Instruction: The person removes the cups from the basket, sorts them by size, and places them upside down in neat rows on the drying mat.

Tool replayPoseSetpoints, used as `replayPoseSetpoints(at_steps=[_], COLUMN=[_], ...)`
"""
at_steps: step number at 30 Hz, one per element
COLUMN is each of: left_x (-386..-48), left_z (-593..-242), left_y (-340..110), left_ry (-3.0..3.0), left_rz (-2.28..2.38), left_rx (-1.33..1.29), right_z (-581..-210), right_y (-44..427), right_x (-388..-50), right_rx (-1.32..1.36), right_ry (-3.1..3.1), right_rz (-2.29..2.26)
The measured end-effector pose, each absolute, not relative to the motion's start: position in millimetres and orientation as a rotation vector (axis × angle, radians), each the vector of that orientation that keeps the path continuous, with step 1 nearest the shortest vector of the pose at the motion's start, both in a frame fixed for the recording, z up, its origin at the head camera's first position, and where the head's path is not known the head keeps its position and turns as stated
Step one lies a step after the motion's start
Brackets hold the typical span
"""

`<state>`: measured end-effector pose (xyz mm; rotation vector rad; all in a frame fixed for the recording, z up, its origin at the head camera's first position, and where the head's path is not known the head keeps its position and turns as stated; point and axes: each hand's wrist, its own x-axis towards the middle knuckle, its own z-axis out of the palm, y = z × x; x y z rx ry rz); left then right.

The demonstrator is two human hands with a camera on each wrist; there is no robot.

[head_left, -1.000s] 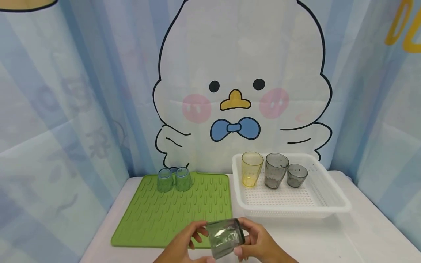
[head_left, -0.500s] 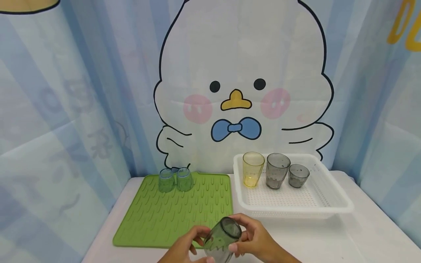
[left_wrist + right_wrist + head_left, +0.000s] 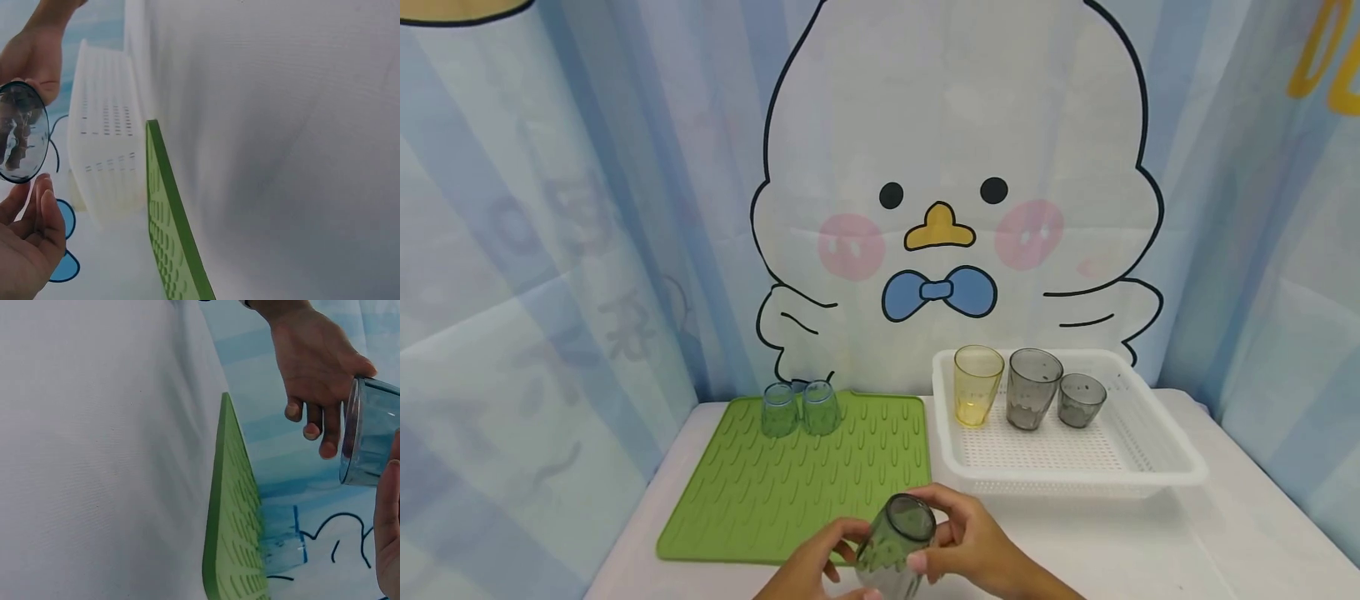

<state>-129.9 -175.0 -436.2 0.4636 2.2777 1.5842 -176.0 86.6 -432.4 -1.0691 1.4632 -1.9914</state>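
Observation:
Both hands hold a grey-tinted glass tumbler [image 3: 891, 554] above the table's front edge, its thick base tilted up and its wide mouth pointing down. My left hand [image 3: 814, 557] has its index finger and thumb at the mouth end; the other fingers hang loose in the right wrist view. Around the base end, my right hand [image 3: 973, 537] grips with its thumb in front and fingers behind. Seen from the left wrist, the tumbler's open rim [image 3: 47, 140] faces the camera. A green ridged mat [image 3: 850, 492] lies just beyond the hands.
Two small bluish glasses [image 3: 800, 410] stand upside down on the mat's far edge. At the back right, a white perforated basket [image 3: 1165, 467] holds a yellow glass [image 3: 976, 387], a tall grey glass [image 3: 1032, 392] and a short grey glass [image 3: 1081, 402]. A patterned curtain [image 3: 1067, 125] hangs behind.
Between the hands the tumbler has turned from lying nearly sideways to base up and tilted. Over the last half second it and the right hand have shifted slightly left.

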Motion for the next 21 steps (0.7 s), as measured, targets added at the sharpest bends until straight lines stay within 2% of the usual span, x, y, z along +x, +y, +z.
replayPoseSetpoints(at_steps=[7,21], left_x=[-128,-138], left_z=[-441,-454], left_y=[-203,-303], left_ry=[2.326,2.612], left_rz=[1.54,1.322], left_rx=[0.355,0.162], right_z=[-424,-414], right_y=[78,53], right_x=[-181,-211], right_rx=[-0.995,-0.83], right_ry=[1.583,1.956], right_rz=[-1.972,-1.906])
